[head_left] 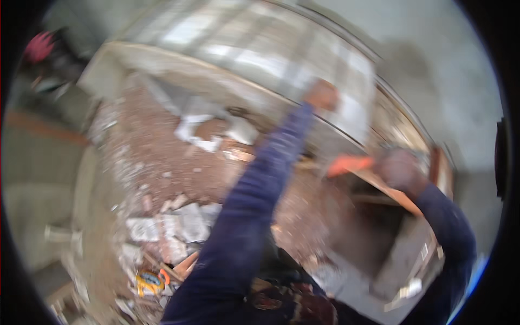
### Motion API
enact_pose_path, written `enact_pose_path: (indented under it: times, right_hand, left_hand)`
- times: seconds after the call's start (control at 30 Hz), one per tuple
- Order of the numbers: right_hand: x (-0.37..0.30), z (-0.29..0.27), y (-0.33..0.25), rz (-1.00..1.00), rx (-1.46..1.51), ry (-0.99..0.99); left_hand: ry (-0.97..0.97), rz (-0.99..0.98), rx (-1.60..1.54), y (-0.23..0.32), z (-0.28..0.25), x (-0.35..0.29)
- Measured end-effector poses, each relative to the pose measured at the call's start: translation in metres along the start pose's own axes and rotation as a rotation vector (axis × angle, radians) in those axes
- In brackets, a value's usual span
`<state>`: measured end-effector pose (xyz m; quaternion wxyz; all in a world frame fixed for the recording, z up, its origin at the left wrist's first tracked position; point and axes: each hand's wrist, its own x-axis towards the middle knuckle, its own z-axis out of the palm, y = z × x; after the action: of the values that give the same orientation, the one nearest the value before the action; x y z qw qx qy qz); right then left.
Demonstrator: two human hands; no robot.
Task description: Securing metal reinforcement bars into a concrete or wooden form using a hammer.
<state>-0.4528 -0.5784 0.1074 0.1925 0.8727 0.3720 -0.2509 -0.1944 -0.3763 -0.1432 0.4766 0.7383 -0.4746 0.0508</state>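
My left arm in a dark blue sleeve reaches up and forward. My left hand [322, 95] rests at or just in front of the lower edge of a pale, streaked window-like panel [244, 49]. Motion smears its fingers, so their pose does not show. On the right, my right hand [402, 170] is bent round in a closed grip beside the wooden frame. A flat, blurred orange object [349, 164] sticks out leftward from it; its kind is unclear. Below that hand is a dark rectangular opening [379, 216] with an orange-brown edge.
Reddish dirt [157, 135] spreads over the floor, with pale broken slabs [189, 222] and rubble on it. A yellow tape measure [149, 283] lies among scraps at lower left. Torn whitish sheeting [189, 127] lies by the low wall. Something pink [39, 46] shows at far upper left.
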Motion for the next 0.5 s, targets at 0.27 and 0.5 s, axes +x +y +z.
enact_pose_path:
  times: [0.27, 0.5]
  right_hand:
    - [-0.036, -0.038, -0.037, 0.402, 0.06, 0.271]
    - [-0.043, -0.062, -0.088, 0.389, 0.189, 0.093]
  left_hand:
    - [0.208, -0.92, -1.095, 0.158, -0.008, 0.036]
    - [0.058, -0.646, -0.656, 0.118, 0.01, 0.037]
